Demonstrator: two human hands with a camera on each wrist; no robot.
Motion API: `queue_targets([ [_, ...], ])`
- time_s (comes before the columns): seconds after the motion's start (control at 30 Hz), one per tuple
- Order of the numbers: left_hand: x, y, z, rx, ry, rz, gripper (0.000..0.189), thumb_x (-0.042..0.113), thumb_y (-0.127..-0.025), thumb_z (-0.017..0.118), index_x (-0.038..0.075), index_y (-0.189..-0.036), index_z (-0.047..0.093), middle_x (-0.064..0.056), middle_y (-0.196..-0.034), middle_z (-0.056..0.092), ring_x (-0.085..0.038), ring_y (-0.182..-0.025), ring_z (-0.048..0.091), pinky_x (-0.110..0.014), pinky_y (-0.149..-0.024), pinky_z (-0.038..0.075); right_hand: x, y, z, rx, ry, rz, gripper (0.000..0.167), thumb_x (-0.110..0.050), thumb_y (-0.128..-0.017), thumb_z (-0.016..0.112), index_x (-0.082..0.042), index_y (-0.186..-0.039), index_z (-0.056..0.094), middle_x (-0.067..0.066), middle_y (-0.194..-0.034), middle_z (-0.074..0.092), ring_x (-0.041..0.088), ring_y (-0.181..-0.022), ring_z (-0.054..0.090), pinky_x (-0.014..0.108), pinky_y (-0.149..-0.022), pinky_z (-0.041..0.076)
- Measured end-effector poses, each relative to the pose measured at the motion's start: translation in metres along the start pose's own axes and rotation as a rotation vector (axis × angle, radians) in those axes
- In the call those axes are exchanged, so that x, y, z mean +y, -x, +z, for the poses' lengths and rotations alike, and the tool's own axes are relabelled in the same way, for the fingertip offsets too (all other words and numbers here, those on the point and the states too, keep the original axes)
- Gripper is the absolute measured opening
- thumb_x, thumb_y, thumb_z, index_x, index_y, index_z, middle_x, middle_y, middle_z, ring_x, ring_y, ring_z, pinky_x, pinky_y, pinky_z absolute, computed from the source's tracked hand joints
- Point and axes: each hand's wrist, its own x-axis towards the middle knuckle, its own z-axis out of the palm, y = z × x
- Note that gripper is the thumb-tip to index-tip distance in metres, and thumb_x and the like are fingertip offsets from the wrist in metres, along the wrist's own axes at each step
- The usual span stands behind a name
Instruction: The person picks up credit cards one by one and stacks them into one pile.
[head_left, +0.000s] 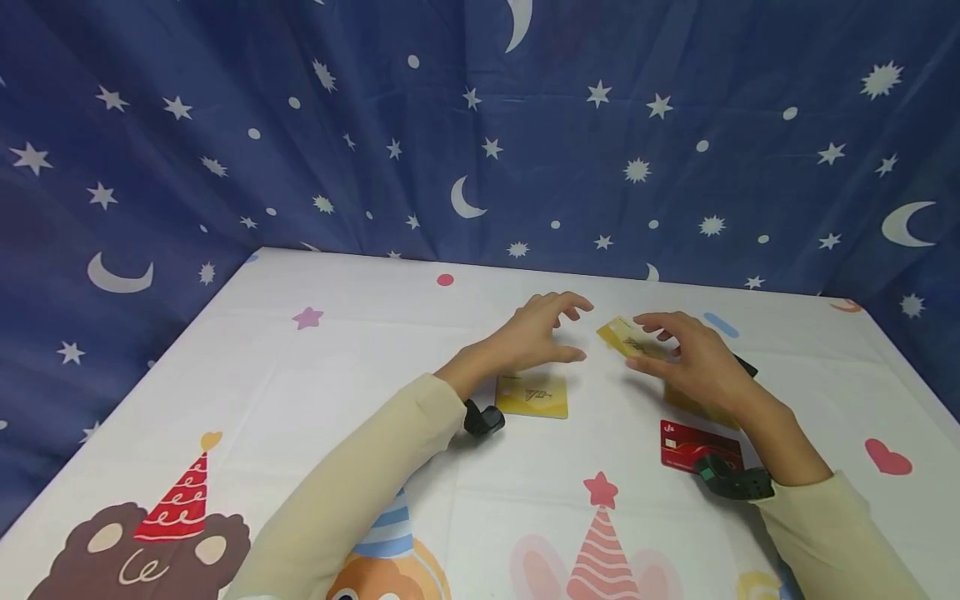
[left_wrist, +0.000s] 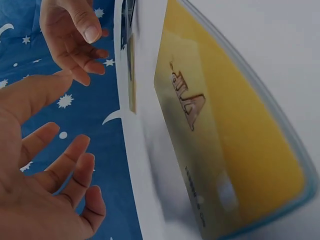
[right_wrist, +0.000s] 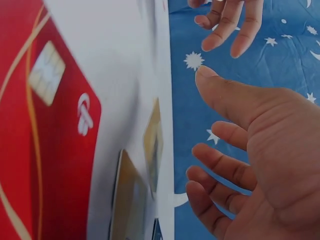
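Observation:
My left hand [head_left: 534, 335] hovers over the table with thumb and fingers spread and nothing between them. Just below it lies a gold bank card [head_left: 532, 397], seen large in the left wrist view [left_wrist: 220, 130]. Facing it, my right hand [head_left: 697, 358] is also apart from the table, its fingers loosely bent and holding nothing in the right wrist view. A second gold card [head_left: 622, 335] lies tilted by the right fingertips. Under the right hand, a third gold card [head_left: 697, 406] is partly covered. A red bank card [head_left: 693, 444] with a chip lies near the right wrist.
A black object's corner [head_left: 746, 365] shows behind the right hand; the rest is hidden. The white tablecloth [head_left: 360, 375] carries printed cartoon animals and shapes. A dark blue curtain [head_left: 420, 125] with stars and moons stands behind the table. Each wrist wears a black strap.

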Motion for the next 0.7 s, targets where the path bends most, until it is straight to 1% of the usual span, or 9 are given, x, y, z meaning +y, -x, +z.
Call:
queue_targets([
  [0.17, 0.000, -0.009, 0.005, 0.000, 0.002, 0.013, 0.057, 0.025, -0.086, 0.073, 0.020, -0.136, 0.047, -0.004, -0.126, 0.056, -0.015, -0.105, 0.048, -0.031, -0.091, 0.035, 0.005, -0.001, 0.002, 0.017, 0.020, 0.007, 0.074, -0.035, -0.081, 0.077, -0.004, -0.140, 0.045, 0.023, -0.127, 0.050, 0.040, -0.109, 0.048, 0.055, -0.080, 0.048],
  [0.3, -0.001, -0.015, 0.010, 0.012, 0.010, 0.016, 0.056, 0.023, -0.085, 0.073, 0.018, -0.135, 0.048, -0.004, -0.124, 0.057, -0.016, -0.105, 0.048, -0.033, -0.091, 0.034, 0.007, -0.003, 0.005, 0.011, 0.038, 0.033, 0.075, -0.037, -0.081, 0.076, -0.003, -0.140, 0.044, 0.024, -0.126, 0.051, 0.040, -0.108, 0.048, 0.055, -0.081, 0.047],
  [0.43, -0.001, -0.022, 0.015, 0.010, 0.009, -0.010, 0.056, 0.023, -0.085, 0.073, 0.019, -0.135, 0.048, -0.004, -0.124, 0.057, -0.015, -0.105, 0.048, -0.034, -0.092, 0.033, 0.012, -0.004, 0.009, 0.010, 0.066, 0.060, 0.076, -0.036, -0.080, 0.077, -0.001, -0.138, 0.045, 0.026, -0.125, 0.051, 0.040, -0.106, 0.048, 0.055, -0.079, 0.049],
  [0.5, 0.000, -0.024, 0.016, 0.009, 0.007, -0.028, 0.055, 0.023, -0.085, 0.074, 0.019, -0.135, 0.048, -0.003, -0.124, 0.057, -0.015, -0.105, 0.048, -0.034, -0.092, 0.034, 0.014, -0.004, 0.012, 0.018, 0.079, 0.069, 0.075, -0.035, -0.080, 0.077, 0.001, -0.138, 0.045, 0.027, -0.125, 0.050, 0.041, -0.108, 0.047, 0.055, -0.078, 0.049],
  [0.7, 0.000, -0.030, 0.023, 0.002, -0.001, -0.075, 0.055, 0.022, -0.084, 0.075, 0.020, -0.133, 0.050, 0.000, -0.122, 0.058, -0.016, -0.112, 0.047, -0.037, -0.098, 0.032, 0.015, -0.004, 0.016, 0.035, 0.101, 0.113, 0.077, -0.032, -0.078, 0.078, 0.003, -0.137, 0.044, 0.030, -0.121, 0.052, 0.045, -0.110, 0.042, 0.058, -0.074, 0.050],
])
